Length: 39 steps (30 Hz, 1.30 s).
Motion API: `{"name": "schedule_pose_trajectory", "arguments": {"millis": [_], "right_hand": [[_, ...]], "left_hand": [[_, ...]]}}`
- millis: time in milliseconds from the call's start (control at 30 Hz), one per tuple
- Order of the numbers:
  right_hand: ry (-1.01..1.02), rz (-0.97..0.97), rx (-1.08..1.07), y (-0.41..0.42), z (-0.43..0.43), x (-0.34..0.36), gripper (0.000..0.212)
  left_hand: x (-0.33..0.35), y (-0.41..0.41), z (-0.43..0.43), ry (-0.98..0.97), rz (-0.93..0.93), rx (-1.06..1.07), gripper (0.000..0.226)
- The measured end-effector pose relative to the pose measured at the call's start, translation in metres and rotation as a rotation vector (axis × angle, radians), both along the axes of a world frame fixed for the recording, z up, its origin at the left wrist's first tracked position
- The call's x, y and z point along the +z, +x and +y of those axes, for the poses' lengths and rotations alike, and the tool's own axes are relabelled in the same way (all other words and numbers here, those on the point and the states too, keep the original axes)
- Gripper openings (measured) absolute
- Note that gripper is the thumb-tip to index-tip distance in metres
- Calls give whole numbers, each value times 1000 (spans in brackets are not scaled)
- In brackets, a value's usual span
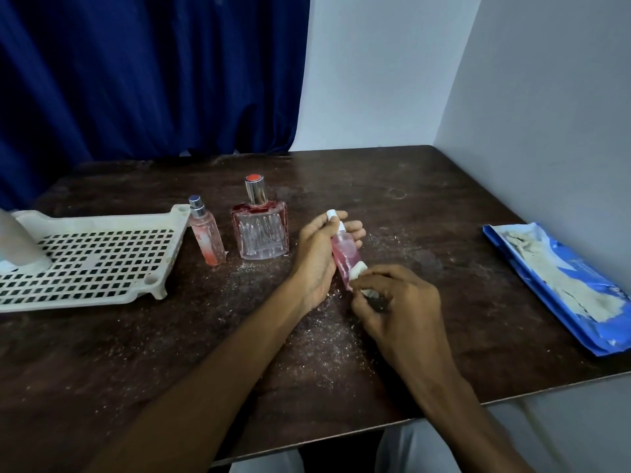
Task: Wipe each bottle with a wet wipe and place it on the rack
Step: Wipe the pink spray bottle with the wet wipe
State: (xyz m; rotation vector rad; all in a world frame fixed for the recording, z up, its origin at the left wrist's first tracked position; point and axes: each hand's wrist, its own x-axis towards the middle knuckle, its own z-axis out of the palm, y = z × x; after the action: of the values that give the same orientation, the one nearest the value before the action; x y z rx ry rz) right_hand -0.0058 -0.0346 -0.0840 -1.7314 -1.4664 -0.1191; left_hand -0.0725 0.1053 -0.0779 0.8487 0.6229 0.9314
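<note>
My left hand (319,249) grips a small pink spray bottle (345,254) with a white cap, held tilted above the table's middle. My right hand (397,303) pinches a white wet wipe (358,270) against the bottle's lower end. A slim pink bottle (206,233) with a silver top stands beside the white perforated rack (102,268) at the left. A wide clear bottle (261,227) with a red-topped silver cap stands just right of it. On the rack's left end stands a pale bottle (17,244), partly cut off by the frame.
A blue wet-wipe pack (560,285) lies open by the right wall. The dark wooden table (444,199) is speckled with white crumbs. A blue curtain hangs behind, white walls close in at the back right. The table's front edge (375,428) is near my body.
</note>
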Motion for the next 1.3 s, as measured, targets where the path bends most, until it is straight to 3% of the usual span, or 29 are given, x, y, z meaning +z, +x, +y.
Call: {"name": "schedule_pose_trajectory", "arguments": {"millis": [167, 433, 667, 833, 900, 1033, 1167, 1300], "right_hand": [[27, 75, -13, 6, -4, 4, 18], [66, 150, -17, 11, 1, 3, 14], [102, 113, 12, 18, 25, 27, 19], [87, 45, 50, 15, 15, 18, 11], [69, 23, 35, 10, 2, 9, 18], [75, 69, 44, 10, -6, 5, 21], [118, 31, 56, 16, 19, 21, 10], [124, -15, 67, 19, 30, 30, 13]], "left_hand": [[2, -4, -4, 124, 131, 5, 33], [4, -4, -6, 99, 64, -158, 24], [7, 1, -18, 41, -34, -194, 33], [5, 4, -18, 81, -17, -97, 28], [3, 4, -17, 63, -24, -69, 26], [4, 4, -17, 62, -35, -87, 27], [7, 2, -19, 39, -98, -143, 22], [9, -2, -17, -8, -135, -140, 19]]}}
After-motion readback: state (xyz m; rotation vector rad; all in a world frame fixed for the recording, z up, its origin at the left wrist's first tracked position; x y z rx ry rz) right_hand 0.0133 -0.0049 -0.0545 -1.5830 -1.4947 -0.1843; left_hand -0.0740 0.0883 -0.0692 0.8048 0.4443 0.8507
